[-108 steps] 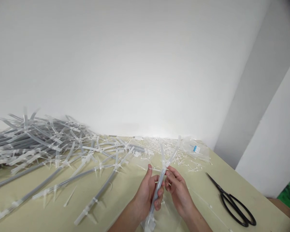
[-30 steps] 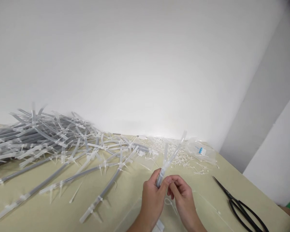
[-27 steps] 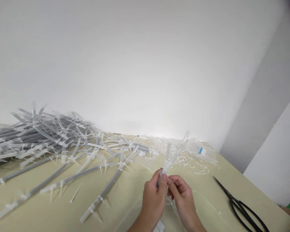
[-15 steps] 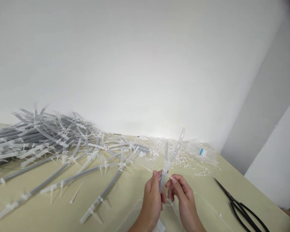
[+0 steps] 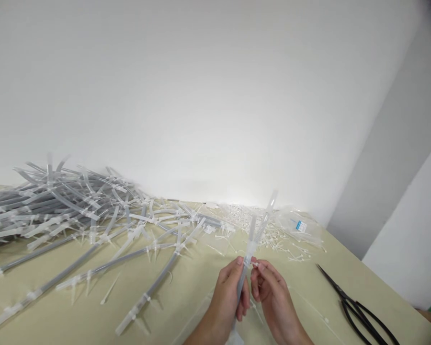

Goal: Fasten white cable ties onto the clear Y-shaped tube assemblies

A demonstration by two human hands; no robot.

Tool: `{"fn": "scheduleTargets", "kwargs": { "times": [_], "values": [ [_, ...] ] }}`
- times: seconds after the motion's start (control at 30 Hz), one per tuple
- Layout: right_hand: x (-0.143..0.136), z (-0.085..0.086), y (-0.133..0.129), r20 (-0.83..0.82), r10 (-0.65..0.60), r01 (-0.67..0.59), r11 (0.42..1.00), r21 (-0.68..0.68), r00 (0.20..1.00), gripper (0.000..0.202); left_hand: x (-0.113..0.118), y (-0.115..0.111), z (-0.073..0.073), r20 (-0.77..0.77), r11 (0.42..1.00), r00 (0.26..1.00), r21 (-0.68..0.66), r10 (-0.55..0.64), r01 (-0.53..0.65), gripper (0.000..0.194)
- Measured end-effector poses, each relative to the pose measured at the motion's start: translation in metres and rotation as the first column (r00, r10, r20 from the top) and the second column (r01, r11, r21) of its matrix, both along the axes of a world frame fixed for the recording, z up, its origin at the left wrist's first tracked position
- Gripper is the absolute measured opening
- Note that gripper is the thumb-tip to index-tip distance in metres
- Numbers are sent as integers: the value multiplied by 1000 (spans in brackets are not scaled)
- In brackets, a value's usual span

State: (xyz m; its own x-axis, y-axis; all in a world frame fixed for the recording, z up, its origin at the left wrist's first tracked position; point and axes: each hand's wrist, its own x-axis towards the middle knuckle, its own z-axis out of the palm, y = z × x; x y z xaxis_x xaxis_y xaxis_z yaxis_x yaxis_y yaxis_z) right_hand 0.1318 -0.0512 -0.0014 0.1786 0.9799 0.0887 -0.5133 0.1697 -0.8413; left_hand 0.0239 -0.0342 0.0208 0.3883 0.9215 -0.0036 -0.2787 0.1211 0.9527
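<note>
A translucent tube assembly [image 5: 252, 247] stands tilted in front of me, forking into two short branches at its top. My left hand [image 5: 230, 290] is wrapped around its lower stem. Close beside the stem, my right hand [image 5: 271, 287] pinches a small white cable tie [image 5: 254, 263] between thumb and fingertips; the tie reaches the tube just below the fork. Whether it loops fully round the stem I cannot tell. The lower end of the tube is partly hidden behind my left hand.
Finished-looking branched tubes lie in a large pile [image 5: 57, 201] at the left, with several single ones [image 5: 158, 275] nearer. Behind my hands are loose white cable ties [image 5: 273, 235] and a clear plastic bag [image 5: 296, 223]. Black scissors [image 5: 355, 304] rest at the right.
The tube has shifted slightly and stands more upright. My right hand has brought the cable tie against the tube below its fork.
</note>
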Motion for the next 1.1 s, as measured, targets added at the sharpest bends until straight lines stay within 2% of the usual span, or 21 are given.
{"fn": "scheduleTargets", "kwargs": {
  "times": [0.2, 0.33, 0.43, 0.63, 0.77, 0.97, 1.1],
  "values": [
    [2, -3, -4, 58, 20, -20, 1000, -6, 998, 20, -4, 3, 5, -167, 994, 983, 86, 76, -62, 47],
    [1, -2, -5, 121, 3, -2, 1000, -12, 993, 20, -3, 3, 7, -201, 986, 967, 80, 157, -143, 53],
    [0, 0, -5, 125, 7, -5, 1000, -14, 992, 22, -3, 3, 6, -242, 979, 951, 105, 194, -173, 51],
    [1, -1, -5, 151, -7, 11, 1000, -22, 989, 23, -8, 4, 2, -264, 976, 946, 156, 189, -152, 44],
    [1, -4, -4, 179, 17, -16, 1000, -9, 984, 22, -9, 2, 5, -277, 969, 945, 218, 176, -117, 38],
    [0, -4, -3, 138, 43, -43, 999, -6, 990, 20, -9, -3, 11, -252, 948, 956, 312, 149, -65, 30],
    [-2, -2, -3, 140, 38, -37, 999, -7, 989, 19, -9, -3, 10, -257, 927, 958, 373, 125, -21, 28]
  ]
}}
